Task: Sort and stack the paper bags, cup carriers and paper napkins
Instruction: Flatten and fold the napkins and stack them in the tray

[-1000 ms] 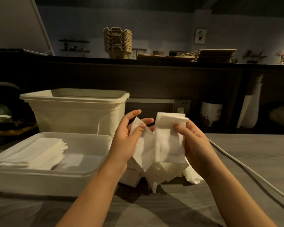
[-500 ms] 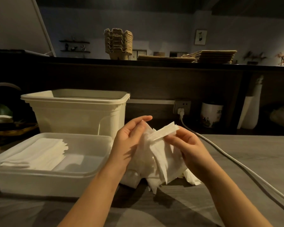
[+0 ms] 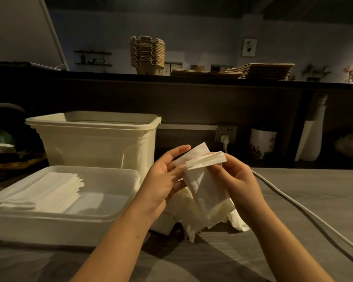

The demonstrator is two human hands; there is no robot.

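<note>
Both hands hold white paper napkins above the grey table. My right hand (image 3: 237, 181) pinches the folded top edge of a napkin (image 3: 207, 188) that hangs down. My left hand (image 3: 163, 180) holds another napkin (image 3: 194, 156) behind it, fingers nearly straight along it. Under the hands lies a loose pile of napkins (image 3: 235, 220). A neat stack of napkins (image 3: 47, 191) lies in the shallow white tray (image 3: 118, 215) at left. On the dark shelf behind stand stacked cup carriers (image 3: 147, 54) and flat paper bags (image 3: 261, 71).
A tall cream plastic bin (image 3: 94, 143) stands behind the tray. A white power cable (image 3: 306, 212) runs from a wall socket (image 3: 225, 134) across the table's right side. A white jar (image 3: 262, 142) and a white vase (image 3: 313, 137) stand at the back right.
The right hand folded its upright napkin over and now pinches the folded top edge. The left hand shifted its own napkin up behind it.
</note>
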